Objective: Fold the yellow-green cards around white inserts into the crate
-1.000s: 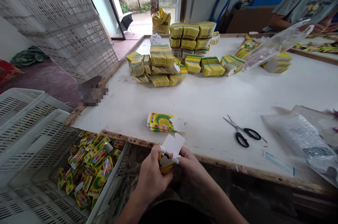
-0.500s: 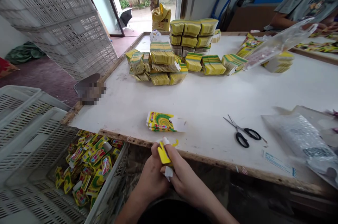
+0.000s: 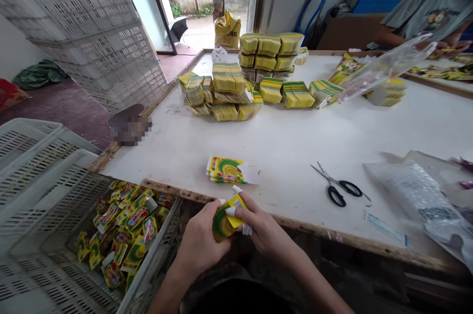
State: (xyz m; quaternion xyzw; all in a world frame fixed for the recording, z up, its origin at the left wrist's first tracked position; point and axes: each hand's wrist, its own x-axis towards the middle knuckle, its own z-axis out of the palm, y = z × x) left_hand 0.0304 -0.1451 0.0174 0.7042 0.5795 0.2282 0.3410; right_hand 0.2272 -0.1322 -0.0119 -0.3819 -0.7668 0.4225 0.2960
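Observation:
Both hands hold a small yellow and green carton (image 3: 226, 219) just below the near edge of the white table (image 3: 295, 141). My left hand (image 3: 201, 242) wraps its left side. My right hand (image 3: 260, 229) pinches its right end, fingertips taped white. A short stack of flat yellow cartons (image 3: 226, 170) lies on the table just beyond my hands. To my left a white plastic crate (image 3: 44, 205) holds several folded cartons (image 3: 125, 227).
Bundles of flat cartons (image 3: 251, 75) are piled at the table's far side. Black scissors (image 3: 338, 189) lie to the right, with a clear plastic bag (image 3: 421, 195) beyond them. Another person (image 3: 428, 13) works at the far right. White crates (image 3: 84, 23) lean at the left.
The carton had a white flap up, then was turned edge-on between my fingers; now its green printed face shows and both hands sit slightly higher.

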